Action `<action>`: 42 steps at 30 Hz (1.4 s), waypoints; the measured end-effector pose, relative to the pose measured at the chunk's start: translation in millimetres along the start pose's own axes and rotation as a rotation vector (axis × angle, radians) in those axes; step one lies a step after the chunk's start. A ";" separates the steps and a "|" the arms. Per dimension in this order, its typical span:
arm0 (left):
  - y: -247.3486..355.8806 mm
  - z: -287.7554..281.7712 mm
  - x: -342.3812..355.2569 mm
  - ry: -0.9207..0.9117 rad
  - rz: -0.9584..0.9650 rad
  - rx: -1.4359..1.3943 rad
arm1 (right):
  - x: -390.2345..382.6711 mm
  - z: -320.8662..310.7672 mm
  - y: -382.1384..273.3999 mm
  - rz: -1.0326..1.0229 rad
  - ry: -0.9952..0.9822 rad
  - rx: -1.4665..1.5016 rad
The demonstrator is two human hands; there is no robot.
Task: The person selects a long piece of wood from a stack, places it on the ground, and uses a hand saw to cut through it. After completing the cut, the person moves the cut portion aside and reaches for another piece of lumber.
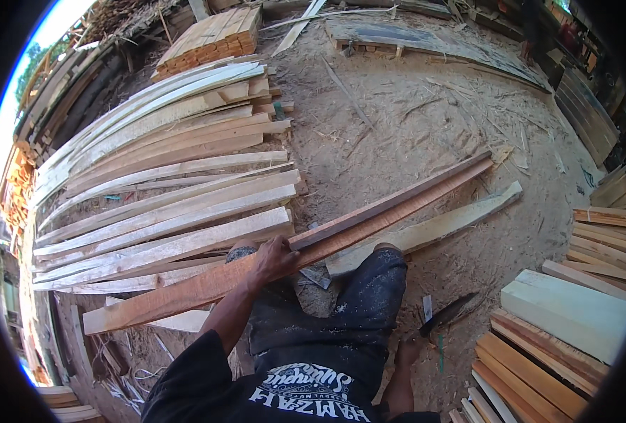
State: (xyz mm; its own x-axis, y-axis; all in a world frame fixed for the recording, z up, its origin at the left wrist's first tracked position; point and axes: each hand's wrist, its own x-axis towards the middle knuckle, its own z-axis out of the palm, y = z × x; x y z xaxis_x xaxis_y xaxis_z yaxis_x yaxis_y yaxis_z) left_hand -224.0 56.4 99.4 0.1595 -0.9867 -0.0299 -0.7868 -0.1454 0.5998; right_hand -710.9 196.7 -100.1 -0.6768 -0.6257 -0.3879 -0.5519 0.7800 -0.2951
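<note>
A long reddish-brown plank (179, 290) lies slantwise across my knees, its far end reaching up to the right with a darker strip along the edge. My left hand (276, 259) is closed over it near the middle. Down by my right leg, my right hand (406, 350) is wrapped round the handle of a machete (448, 314), whose dark blade points away to the right, low over the ground. The handle is mostly hidden by the fingers. Beyond my right knee, a pale rough board (436, 229) lies partly under the plank.
Rows of pale planks (165, 233) cover the ground on the left. Stacked timber (210, 39) stands at the far left. More cut beams (563, 310) are piled at the right. A wide wooden panel (426, 42) lies at the back, on sandy ground (411, 134) with chips.
</note>
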 end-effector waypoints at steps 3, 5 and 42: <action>-12.7 -8.1 1.4 0.013 -0.120 -0.029 | -16.9 -65.3 -33.9 -0.079 0.132 0.539; -24.9 -9.5 9.0 0.067 -0.207 -0.045 | -38.4 -117.7 -63.4 -0.037 0.022 0.661; 5.9 -13.2 23.3 -0.028 -0.317 0.395 | -214.6 -131.2 -220.1 -0.922 -0.733 0.375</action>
State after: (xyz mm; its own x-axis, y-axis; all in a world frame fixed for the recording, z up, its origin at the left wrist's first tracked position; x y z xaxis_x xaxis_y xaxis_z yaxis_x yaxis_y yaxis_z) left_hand -217.0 33.5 112.8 0.4150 -0.8905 -0.1865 -0.8687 -0.4487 0.2099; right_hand -508.1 157.4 162.6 0.3905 -0.8820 -0.2639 -0.4223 0.0831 -0.9026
